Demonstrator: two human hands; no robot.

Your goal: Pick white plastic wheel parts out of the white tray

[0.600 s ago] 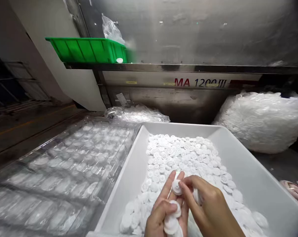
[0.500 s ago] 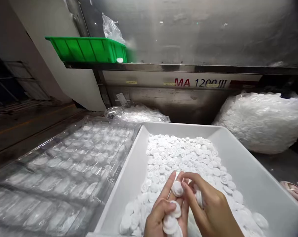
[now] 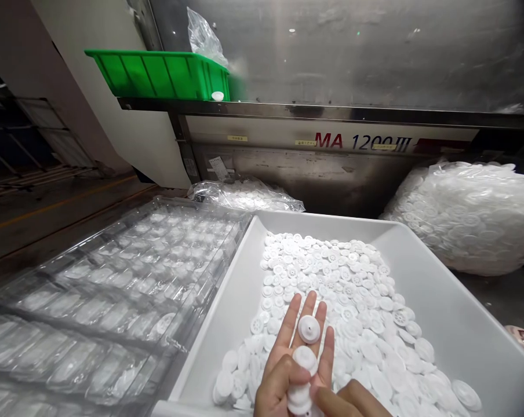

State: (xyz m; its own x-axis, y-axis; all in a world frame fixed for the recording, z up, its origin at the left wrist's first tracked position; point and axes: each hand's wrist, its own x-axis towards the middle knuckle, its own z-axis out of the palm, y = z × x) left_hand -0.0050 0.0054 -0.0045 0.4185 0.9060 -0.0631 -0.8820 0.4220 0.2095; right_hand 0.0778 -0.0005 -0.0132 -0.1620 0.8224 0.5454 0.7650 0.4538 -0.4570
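My left hand [image 3: 294, 353] is palm up over the near end of a white tray [image 3: 453, 313]. A row of small white round plastic discs [image 3: 308, 329] lies along its fingers, and the thumb presses on the lower ones. My right hand [image 3: 346, 401] shows only at the bottom edge, its fingertips touching the lowest disc of the row; whether it holds anything I cannot tell. The tray under both hands holds a heap of several loose white discs [image 3: 331, 272].
A clear plastic blister tray [image 3: 114, 289] with rows of pockets lies left of the white tray. A full bag of white discs [image 3: 466, 217] sits at the right, a flatter bag [image 3: 244, 196] behind. A green bin [image 3: 157, 74] rests on the machine's ledge.
My right hand has pulled back from the top disc down to the bottom edge. My left fingers have spread flat, showing the row of discs. The camera has tilted slightly.
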